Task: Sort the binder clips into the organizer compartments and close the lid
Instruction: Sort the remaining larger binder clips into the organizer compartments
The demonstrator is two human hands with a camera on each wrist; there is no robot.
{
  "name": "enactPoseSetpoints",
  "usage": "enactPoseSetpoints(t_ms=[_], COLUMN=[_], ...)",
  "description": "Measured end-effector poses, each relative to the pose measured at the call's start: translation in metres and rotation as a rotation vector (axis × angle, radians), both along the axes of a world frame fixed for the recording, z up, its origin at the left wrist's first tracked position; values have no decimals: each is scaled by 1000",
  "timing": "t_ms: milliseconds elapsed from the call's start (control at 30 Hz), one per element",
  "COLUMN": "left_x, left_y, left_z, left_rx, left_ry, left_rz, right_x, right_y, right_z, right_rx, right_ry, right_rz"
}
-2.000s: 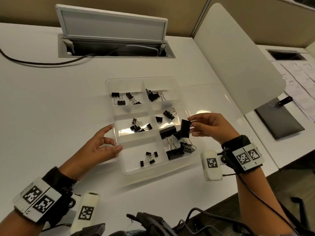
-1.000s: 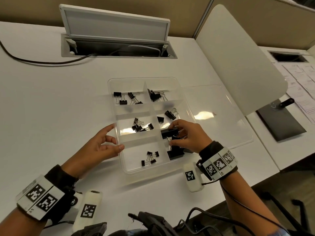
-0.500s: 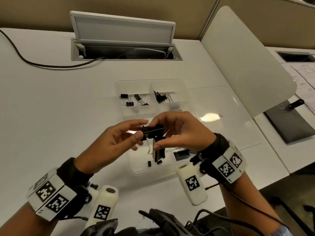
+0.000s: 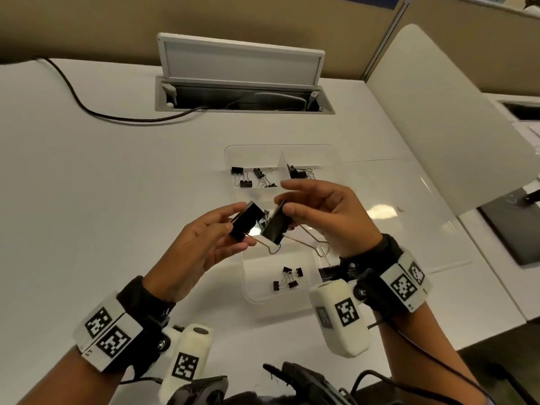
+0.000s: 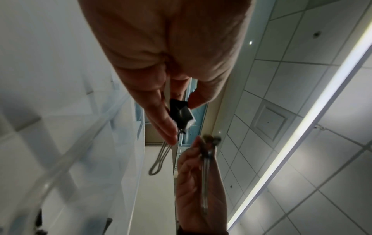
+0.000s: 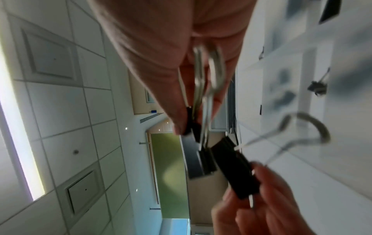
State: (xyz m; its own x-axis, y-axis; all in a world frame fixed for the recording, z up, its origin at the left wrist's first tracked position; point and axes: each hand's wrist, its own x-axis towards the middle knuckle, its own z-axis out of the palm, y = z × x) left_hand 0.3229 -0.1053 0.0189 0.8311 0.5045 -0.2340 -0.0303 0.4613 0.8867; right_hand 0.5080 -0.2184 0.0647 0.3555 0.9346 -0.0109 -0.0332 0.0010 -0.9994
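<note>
Above the clear organizer [image 4: 253, 298], each hand holds one large black binder clip. My left hand [image 4: 239, 225] pinches its clip [image 4: 247, 223] by the black body, as the left wrist view shows of the left hand [image 5: 182, 117] and that clip [image 5: 180, 113]. My right hand [image 4: 285, 206] pinches the other clip [image 4: 276, 226], whose wire handles hang down. The right wrist view shows the right hand [image 6: 198, 117] on its clip [image 6: 201, 160] and the left-held clip [image 6: 235, 168] close beside it. Small clips [image 4: 248, 178] lie in the compartments, partly hidden by my hands.
The clear lid [image 4: 409, 217] lies flat to the organizer's right. Behind are an open cable hatch [image 4: 242, 80] and a black cable [image 4: 87, 109]. A white divider panel [image 4: 450, 118] stands at the right, with a dark pad [image 4: 514, 232] beyond it.
My right hand lifted large clips out of the near-right compartment. My left hand left the organizer's edge and took one. The two clips are now held apart, higher above the tray.
</note>
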Motion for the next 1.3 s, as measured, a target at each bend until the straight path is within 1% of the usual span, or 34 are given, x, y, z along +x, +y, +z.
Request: enactPoseSetpoints(t_ms=[33, 100, 233, 333, 500, 600, 700, 800, 900, 967, 1033, 1133, 1233, 1300], left_x=[1, 3, 2, -2, -6, -8, -9, -10, -11, -12, -13, -16, -16, -17], left_y=[-2, -5, -7, -5, 0, 1, 1, 0, 1, 3, 3, 3, 3, 4], left_z=[1, 3, 4, 4, 9, 10, 12, 13, 12, 12, 11, 9, 8, 6], left_rx=[-22, -66, -105, -133, -139, -96, -52, -41, -39, -44, -43, -73, -127, -106], left_ry=[-5, -15, -23, -15, 29, 59, 79, 82, 71, 70, 75, 63, 53, 54], left_rz=[-12, -31, -47, -39, -34, -68, -112, -116, -113, -93, -69, -51, -61, -88], right_x=[-2, -7, -15, -16, -16, -17, -20, -21, -22, -24, -27, -31, -32, -32], right_y=[2, 6, 11, 12, 10, 10, 10, 11, 14, 14, 14, 14, 13, 12], right_z=[-2, -8, -18, -19, -11, -3, 11, 17, 9, 2, -3, -8, -11, -12], right_rx=[12, 6, 41, 54, 53, 55, 65, 47, -20, -46, -45, -43, -67, -74], right_ry=[12, -22, -241, -364, -486, -560, -555, -547, -581, -551, -541, -572, -592, -596], right_rz=[-19, -49, -76, -1, 116, 153, 194, 201, 188, 166, 155, 135, 114, 106])
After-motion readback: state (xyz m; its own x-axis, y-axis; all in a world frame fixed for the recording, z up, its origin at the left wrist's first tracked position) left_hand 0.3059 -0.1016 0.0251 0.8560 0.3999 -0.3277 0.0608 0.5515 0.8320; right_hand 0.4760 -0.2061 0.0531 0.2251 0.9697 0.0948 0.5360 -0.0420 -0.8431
